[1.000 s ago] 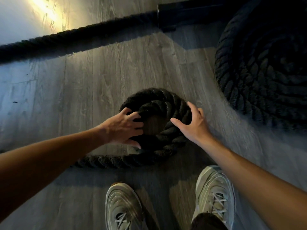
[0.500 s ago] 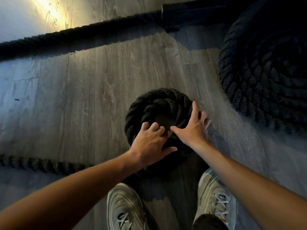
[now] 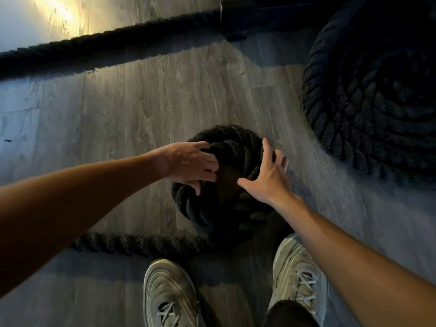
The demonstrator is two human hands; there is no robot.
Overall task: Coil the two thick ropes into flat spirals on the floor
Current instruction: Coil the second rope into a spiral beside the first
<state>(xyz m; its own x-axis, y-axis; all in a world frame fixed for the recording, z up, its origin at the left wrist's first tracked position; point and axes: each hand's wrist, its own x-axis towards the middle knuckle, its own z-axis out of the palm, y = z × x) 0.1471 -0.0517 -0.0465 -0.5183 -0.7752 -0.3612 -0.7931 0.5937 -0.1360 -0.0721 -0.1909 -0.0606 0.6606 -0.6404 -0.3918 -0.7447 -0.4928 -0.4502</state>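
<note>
Two turns or so make up the small coil (image 3: 236, 147), lying on the plank floor (image 3: 141, 114) just ahead of my shoes (image 3: 169, 296). In the last half second my left hand (image 3: 188, 164) has shifted from its near edge to the far-left rim, fingers curled over the rope. My right hand (image 3: 269, 180) stays splayed flat against the right side. The rope tail (image 3: 141, 244) now hugs the near edge, so I judge another turn is feeding in. The finished spiral (image 3: 365, 102) lies well apart to the right. I can read no writing or brand.

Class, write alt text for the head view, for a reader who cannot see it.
A person's left hand grips a small coil of dark rope on a wood floor while the right hand presses its side, fingers spread. Its tail trails left; a large finished coil lies upper right.
</note>
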